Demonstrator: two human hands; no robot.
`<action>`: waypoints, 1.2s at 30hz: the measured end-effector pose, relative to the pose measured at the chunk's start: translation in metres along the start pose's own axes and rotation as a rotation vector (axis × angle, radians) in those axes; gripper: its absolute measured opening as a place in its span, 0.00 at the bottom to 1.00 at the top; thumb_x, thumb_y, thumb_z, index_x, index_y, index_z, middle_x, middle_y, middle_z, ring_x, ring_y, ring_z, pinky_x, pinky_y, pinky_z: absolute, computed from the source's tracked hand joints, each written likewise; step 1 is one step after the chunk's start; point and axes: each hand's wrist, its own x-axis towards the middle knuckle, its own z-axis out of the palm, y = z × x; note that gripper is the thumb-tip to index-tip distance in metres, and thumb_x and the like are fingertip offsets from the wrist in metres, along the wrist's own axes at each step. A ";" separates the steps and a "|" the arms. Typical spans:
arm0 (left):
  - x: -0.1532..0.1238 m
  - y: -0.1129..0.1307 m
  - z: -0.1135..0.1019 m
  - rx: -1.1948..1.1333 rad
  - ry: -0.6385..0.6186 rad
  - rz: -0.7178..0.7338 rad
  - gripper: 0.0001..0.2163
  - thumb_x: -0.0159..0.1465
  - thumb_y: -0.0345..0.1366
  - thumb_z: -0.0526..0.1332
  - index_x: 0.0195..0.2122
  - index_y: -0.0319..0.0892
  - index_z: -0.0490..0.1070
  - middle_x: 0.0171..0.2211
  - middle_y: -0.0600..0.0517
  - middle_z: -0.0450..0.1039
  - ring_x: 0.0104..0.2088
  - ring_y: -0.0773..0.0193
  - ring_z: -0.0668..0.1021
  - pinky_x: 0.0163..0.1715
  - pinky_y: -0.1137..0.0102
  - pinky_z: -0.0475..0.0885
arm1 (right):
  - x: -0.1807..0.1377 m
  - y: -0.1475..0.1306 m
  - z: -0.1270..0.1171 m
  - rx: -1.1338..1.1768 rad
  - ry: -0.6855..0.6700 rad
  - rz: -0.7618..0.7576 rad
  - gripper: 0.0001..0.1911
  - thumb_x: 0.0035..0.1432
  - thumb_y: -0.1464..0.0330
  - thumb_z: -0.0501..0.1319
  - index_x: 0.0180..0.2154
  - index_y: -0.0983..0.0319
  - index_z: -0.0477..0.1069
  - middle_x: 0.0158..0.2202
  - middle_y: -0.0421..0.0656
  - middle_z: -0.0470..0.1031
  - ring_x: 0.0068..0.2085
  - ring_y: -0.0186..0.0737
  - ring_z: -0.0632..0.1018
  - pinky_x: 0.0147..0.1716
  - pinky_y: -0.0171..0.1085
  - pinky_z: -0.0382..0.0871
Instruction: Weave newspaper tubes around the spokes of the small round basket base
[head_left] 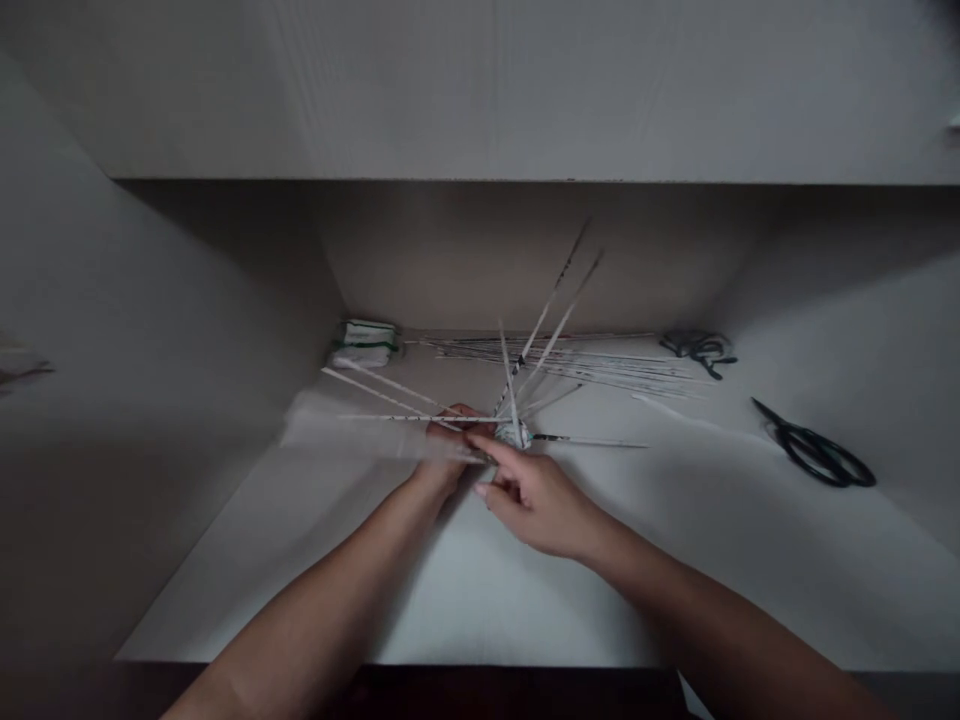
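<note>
A small woven piece of rolled paper sticks (512, 432) sits on the white table (675, 560), its sticks fanning out in all directions from a central knot. My left hand (448, 450) is closed around the left side of this piece, under several sticks. My right hand (534, 498) is pinched at the knot, forefinger stretched towards it and the other fingers curled. One stick on the left is smeared by motion.
A pile of loose paper sticks (570, 358) lies at the back. Black scissors (816, 452) lie at the right, a dark cord or clip bundle (701, 348) at the back right, and a white-green roll (365, 340) at the back left. Walls enclose the table.
</note>
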 end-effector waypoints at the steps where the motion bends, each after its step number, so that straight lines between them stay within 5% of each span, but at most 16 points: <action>1: 0.001 -0.001 0.000 -0.023 -0.006 -0.003 0.09 0.44 0.32 0.70 0.23 0.40 0.69 0.19 0.53 0.70 0.21 0.68 0.69 0.21 0.71 0.62 | -0.002 -0.002 0.000 -0.050 -0.031 -0.054 0.26 0.61 0.66 0.56 0.61 0.56 0.62 0.23 0.36 0.70 0.22 0.31 0.67 0.24 0.33 0.61; 4: 0.003 0.002 -0.001 0.010 -0.016 -0.005 0.10 0.43 0.34 0.71 0.23 0.39 0.71 0.20 0.54 0.71 0.21 0.68 0.70 0.23 0.71 0.62 | -0.004 -0.006 -0.004 -0.103 -0.059 -0.118 0.22 0.61 0.67 0.56 0.57 0.55 0.68 0.22 0.35 0.68 0.22 0.30 0.65 0.26 0.33 0.60; 9: -0.002 0.012 0.000 0.104 0.069 0.026 0.09 0.47 0.37 0.69 0.25 0.39 0.72 0.21 0.55 0.72 0.23 0.68 0.71 0.23 0.73 0.62 | -0.002 -0.007 -0.015 0.058 0.129 0.034 0.13 0.62 0.60 0.57 0.42 0.59 0.73 0.24 0.37 0.69 0.24 0.31 0.69 0.24 0.32 0.62; 12: 0.000 0.012 -0.001 0.032 0.053 0.041 0.08 0.47 0.36 0.69 0.25 0.40 0.72 0.22 0.55 0.73 0.24 0.67 0.72 0.25 0.73 0.63 | -0.004 -0.011 -0.014 0.170 0.061 0.046 0.15 0.62 0.64 0.54 0.49 0.58 0.67 0.32 0.40 0.74 0.25 0.31 0.72 0.25 0.32 0.66; 15: 0.005 0.008 -0.004 -0.019 0.028 0.034 0.08 0.47 0.35 0.69 0.25 0.40 0.72 0.23 0.54 0.74 0.25 0.66 0.73 0.26 0.72 0.64 | -0.010 -0.014 -0.010 0.074 -0.005 -0.099 0.30 0.58 0.72 0.54 0.62 0.54 0.56 0.46 0.45 0.75 0.32 0.34 0.75 0.28 0.33 0.68; 18: 0.008 0.006 -0.006 0.030 0.049 0.059 0.09 0.46 0.37 0.69 0.23 0.40 0.71 0.21 0.55 0.72 0.23 0.67 0.71 0.25 0.73 0.63 | -0.011 -0.012 -0.013 -0.056 0.151 -0.120 0.24 0.59 0.72 0.53 0.57 0.55 0.64 0.41 0.43 0.77 0.29 0.34 0.74 0.29 0.34 0.67; 22: 0.004 0.011 -0.003 0.147 0.035 0.095 0.08 0.47 0.36 0.69 0.23 0.40 0.71 0.20 0.55 0.71 0.22 0.68 0.70 0.23 0.73 0.62 | -0.002 -0.006 -0.031 -0.137 0.431 0.043 0.12 0.62 0.62 0.55 0.42 0.58 0.74 0.27 0.41 0.74 0.26 0.34 0.72 0.26 0.34 0.64; 28: -0.002 0.015 0.002 0.142 -0.048 0.051 0.08 0.43 0.35 0.69 0.22 0.41 0.71 0.19 0.55 0.72 0.20 0.67 0.70 0.22 0.73 0.62 | 0.014 0.006 -0.034 0.199 0.197 0.356 0.13 0.56 0.57 0.61 0.36 0.60 0.69 0.16 0.31 0.62 0.13 0.29 0.62 0.11 0.31 0.54; 31: -0.001 0.015 0.000 0.227 -0.032 0.080 0.07 0.44 0.34 0.68 0.20 0.41 0.71 0.18 0.55 0.71 0.20 0.67 0.69 0.22 0.73 0.61 | 0.013 0.008 -0.029 0.342 0.203 0.281 0.11 0.54 0.60 0.62 0.34 0.60 0.66 0.16 0.30 0.62 0.14 0.28 0.63 0.12 0.29 0.58; 36: 0.001 0.016 -0.003 0.277 -0.006 0.106 0.05 0.46 0.34 0.67 0.21 0.40 0.72 0.19 0.54 0.72 0.22 0.66 0.71 0.23 0.73 0.62 | 0.007 0.001 -0.042 0.403 -0.088 0.215 0.14 0.53 0.68 0.61 0.43 0.61 0.73 0.27 0.37 0.73 0.20 0.27 0.71 0.18 0.29 0.64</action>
